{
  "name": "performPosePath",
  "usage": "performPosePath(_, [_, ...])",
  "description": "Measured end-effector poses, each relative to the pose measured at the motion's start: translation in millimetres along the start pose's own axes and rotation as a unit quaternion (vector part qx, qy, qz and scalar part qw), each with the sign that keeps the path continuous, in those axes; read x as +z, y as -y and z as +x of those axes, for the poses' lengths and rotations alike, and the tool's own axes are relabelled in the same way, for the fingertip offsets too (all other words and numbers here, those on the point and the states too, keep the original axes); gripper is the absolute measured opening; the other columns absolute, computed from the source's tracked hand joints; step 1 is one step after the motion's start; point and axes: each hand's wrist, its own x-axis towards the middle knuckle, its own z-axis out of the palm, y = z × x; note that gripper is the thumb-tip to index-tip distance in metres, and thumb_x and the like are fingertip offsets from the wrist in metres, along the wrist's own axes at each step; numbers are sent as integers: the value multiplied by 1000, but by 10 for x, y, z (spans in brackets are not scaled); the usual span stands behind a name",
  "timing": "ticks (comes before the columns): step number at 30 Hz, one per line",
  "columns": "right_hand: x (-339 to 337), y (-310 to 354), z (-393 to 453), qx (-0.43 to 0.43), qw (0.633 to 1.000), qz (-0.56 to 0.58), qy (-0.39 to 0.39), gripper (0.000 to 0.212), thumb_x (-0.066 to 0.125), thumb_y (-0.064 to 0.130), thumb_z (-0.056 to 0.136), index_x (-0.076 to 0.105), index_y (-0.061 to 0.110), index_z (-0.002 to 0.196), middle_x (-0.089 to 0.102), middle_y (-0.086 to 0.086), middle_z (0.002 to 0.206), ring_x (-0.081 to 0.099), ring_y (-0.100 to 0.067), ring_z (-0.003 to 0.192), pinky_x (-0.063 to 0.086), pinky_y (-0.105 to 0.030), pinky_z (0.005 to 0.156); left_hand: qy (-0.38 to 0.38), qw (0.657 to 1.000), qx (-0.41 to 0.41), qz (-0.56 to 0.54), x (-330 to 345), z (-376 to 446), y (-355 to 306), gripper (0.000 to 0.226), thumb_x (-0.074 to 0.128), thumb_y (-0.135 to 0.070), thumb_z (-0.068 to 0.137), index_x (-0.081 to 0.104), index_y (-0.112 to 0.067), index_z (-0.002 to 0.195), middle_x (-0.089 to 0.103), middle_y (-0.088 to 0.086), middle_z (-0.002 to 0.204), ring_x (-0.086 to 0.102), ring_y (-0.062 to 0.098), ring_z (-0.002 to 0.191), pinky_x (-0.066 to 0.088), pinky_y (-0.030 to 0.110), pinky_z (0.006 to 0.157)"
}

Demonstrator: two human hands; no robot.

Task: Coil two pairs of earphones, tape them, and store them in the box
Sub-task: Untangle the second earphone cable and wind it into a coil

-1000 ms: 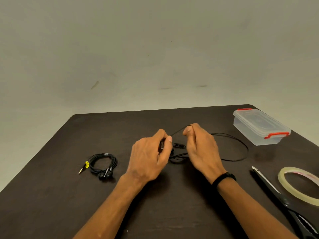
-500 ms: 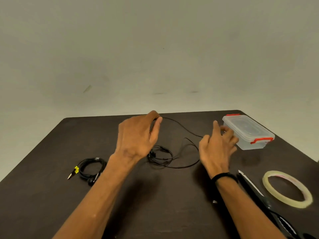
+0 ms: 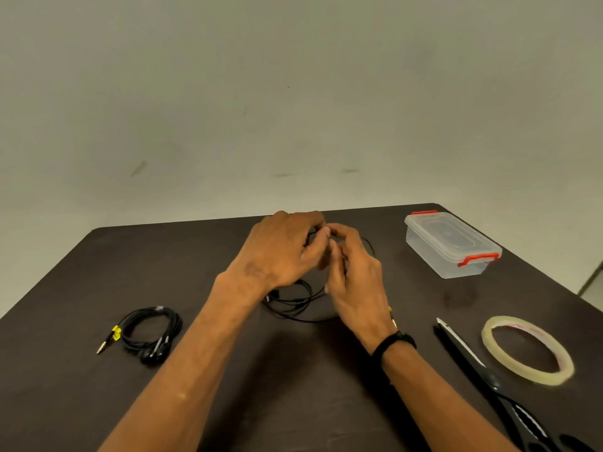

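A loose black earphone cable lies partly coiled on the dark table, running up between my hands. My left hand and my right hand meet above it, fingers curled and pinching the cable near their tips. A second pair of black earphones, coiled and bound with yellow tape near the jack, rests at the left. The clear plastic box with red clips stands closed at the far right. A roll of clear tape lies at the right.
Black-handled scissors lie between my right forearm and the tape roll, tips pointing away from me. A pale wall rises behind the table's far edge.
My hands, spread apart half a second ago, have come together again over the cable, and the loop that stretched to the right has been drawn in.
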Motion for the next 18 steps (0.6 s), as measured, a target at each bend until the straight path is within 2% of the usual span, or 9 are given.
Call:
performPosePath(2, [26, -16, 13, -20, 999, -18, -24, 17, 53, 24, 109, 63, 16, 120, 70, 3, 86, 67, -18, 67, 57, -48, 62, 18, 1000, -15, -6, -50, -31, 43, 30, 46, -45, 104, 67, -29, 90, 56, -15, 64, 52, 6, 60, 42, 31, 63])
performPosePath(4, [33, -37, 34, -4, 998, -23, -54, 13, 56, 24, 109, 65, 17, 113, 72, 5, 87, 68, -15, 70, 58, -46, 66, 37, 998, -31, -28, -136, -60, 85, 32, 47, -44, 104, 69, -26, 88, 65, -11, 72, 59, 9, 67, 48, 33, 68])
performPosePath(8, [-65, -132, 111, 108, 983, 19, -149, 14, 53, 34, 109, 61, 25, 103, 75, 12, 83, 70, -11, 62, 60, -36, 65, 36, 995, -63, -65, -391, -107, 226, 33, 51, -38, 103, 71, -24, 81, 72, -3, 76, 64, 17, 71, 50, 34, 71])
performPosePath(11, [-167, -285, 219, 214, 942, 78, -246, 15, 50, 29, 109, 60, 21, 100, 77, 4, 85, 67, -11, 50, 59, -38, 59, -22, 993, -87, -77, -612, -160, 354, 28, 56, -35, 101, 73, -25, 81, 70, -6, 70, 57, 6, 58, 42, 27, 62])
performPosePath(13, [-253, -384, 275, 278, 903, 138, -296, 13, 49, 22, 108, 60, 16, 103, 78, -12, 93, 64, -8, 47, 55, -33, 50, -77, 985, -98, -118, -722, -193, 406, 26, 60, -36, 100, 75, -25, 81, 71, -2, 71, 57, 12, 58, 44, 29, 62])
performPosePath(15, [-308, -449, 280, 322, 888, 156, -289, 15, 47, 17, 108, 60, 13, 113, 78, -20, 96, 61, -6, 45, 51, -27, 46, -97, 979, -97, -152, -759, -190, 399, 25, 62, -39, 100, 76, -25, 85, 74, -2, 76, 65, 21, 69, 48, 31, 66])
performPosePath(16, [-305, -446, 262, 327, 895, 149, -263, 21, 43, 15, 108, 59, 13, 123, 78, -19, 94, 60, -7, 44, 50, -27, 46, -92, 980, -94, -149, -746, -176, 388, 25, 61, -40, 101, 76, -25, 88, 74, -2, 76, 66, 20, 70, 49, 31, 67])
performPosePath(18, [-252, -351, 203, 280, 932, 120, -196, 38, 38, 18, 108, 50, 20, 143, 79, -10, 84, 60, -10, 46, 51, -30, 51, -72, 988, -92, -101, -676, -138, 363, 24, 59, -41, 101, 74, -24, 93, 67, -5, 68, 59, 12, 62, 44, 29, 64])
